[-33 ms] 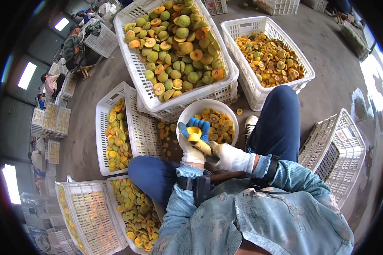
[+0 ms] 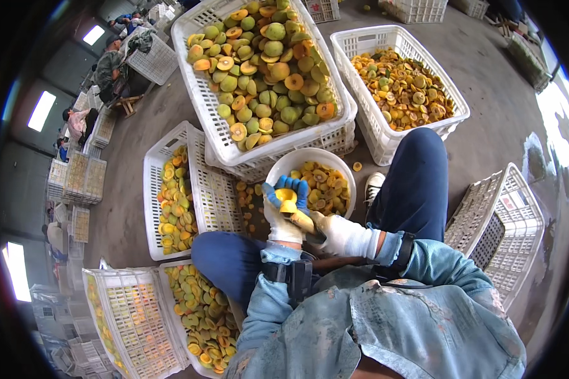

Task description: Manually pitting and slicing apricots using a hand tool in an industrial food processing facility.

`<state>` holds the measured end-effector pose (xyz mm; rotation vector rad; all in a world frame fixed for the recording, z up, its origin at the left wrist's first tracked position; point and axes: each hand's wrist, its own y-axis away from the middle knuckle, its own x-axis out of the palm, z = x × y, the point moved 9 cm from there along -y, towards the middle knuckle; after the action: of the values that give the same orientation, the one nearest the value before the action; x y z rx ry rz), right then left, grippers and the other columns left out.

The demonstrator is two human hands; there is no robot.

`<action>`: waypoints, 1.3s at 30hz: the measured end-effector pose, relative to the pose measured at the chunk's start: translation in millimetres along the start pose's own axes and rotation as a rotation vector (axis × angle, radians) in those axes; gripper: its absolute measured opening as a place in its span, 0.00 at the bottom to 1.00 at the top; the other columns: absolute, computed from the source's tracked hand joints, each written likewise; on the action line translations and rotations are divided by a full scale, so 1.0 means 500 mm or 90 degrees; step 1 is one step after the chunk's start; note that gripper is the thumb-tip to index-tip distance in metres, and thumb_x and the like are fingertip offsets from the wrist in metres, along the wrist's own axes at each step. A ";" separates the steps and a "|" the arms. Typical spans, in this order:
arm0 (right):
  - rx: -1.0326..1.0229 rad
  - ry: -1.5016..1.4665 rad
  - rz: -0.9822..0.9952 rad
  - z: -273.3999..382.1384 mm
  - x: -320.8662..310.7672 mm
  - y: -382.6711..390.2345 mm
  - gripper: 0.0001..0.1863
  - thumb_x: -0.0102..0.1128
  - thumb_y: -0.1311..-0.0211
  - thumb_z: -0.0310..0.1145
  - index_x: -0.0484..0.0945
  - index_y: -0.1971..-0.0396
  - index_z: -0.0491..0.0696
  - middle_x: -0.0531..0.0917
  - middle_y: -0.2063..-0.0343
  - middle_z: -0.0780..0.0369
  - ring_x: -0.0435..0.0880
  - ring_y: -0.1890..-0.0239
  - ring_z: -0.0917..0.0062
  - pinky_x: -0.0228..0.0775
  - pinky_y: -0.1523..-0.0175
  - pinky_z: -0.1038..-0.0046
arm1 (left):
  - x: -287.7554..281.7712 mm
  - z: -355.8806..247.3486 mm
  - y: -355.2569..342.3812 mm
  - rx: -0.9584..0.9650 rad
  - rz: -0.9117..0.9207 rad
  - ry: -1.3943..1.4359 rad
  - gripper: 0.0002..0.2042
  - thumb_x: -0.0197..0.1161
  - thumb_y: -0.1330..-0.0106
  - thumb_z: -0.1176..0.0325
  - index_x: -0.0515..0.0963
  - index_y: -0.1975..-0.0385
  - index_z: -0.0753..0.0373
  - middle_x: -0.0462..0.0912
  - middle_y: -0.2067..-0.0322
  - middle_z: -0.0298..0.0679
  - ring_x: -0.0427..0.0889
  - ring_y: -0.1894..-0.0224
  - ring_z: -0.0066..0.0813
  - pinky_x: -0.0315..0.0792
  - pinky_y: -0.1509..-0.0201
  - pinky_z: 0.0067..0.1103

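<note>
My left hand (image 2: 283, 211), in a blue and white glove, is closed around a yellow fruit piece (image 2: 287, 197) with a hollow showing on top. Against its thumb side presses my right hand (image 2: 344, 235), white-gloved, with its fingers curled; what it grips is mostly hidden. Both hands are over the near edge of a white bucket (image 2: 273, 165). Cut fruit pieces (image 2: 325, 186) partly fill that bucket.
Ahead stands a stacked white crate (image 2: 199, 120) of halved fruit; right of it, a crate (image 2: 385, 136) of smaller scraps. More fruit crates (image 2: 148, 208) lie to my left. An openwork crate (image 2: 468, 221) tilts at my right. People work among crates at far left.
The fruit piece has tipped slightly in my left hand, so its hollow shows differently. My hands otherwise stay in nearly the same place.
</note>
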<state>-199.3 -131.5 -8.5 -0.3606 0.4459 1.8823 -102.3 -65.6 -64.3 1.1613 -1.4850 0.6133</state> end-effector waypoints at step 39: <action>0.172 -0.249 -0.159 -0.135 -0.084 -0.010 0.27 0.55 0.45 0.46 0.67 0.54 0.38 0.78 0.68 0.45 0.79 0.62 0.55 0.71 0.58 0.65 | 0.168 -0.066 -0.187 -0.084 0.058 -0.314 0.25 0.54 0.40 0.50 0.68 0.47 0.57 0.77 0.58 0.48 0.73 0.80 0.25 0.69 0.78 0.19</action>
<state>-178.0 -196.4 -49.5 0.1277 0.3627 1.5745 2.5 -101.1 3.4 1.1989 -1.9721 0.2900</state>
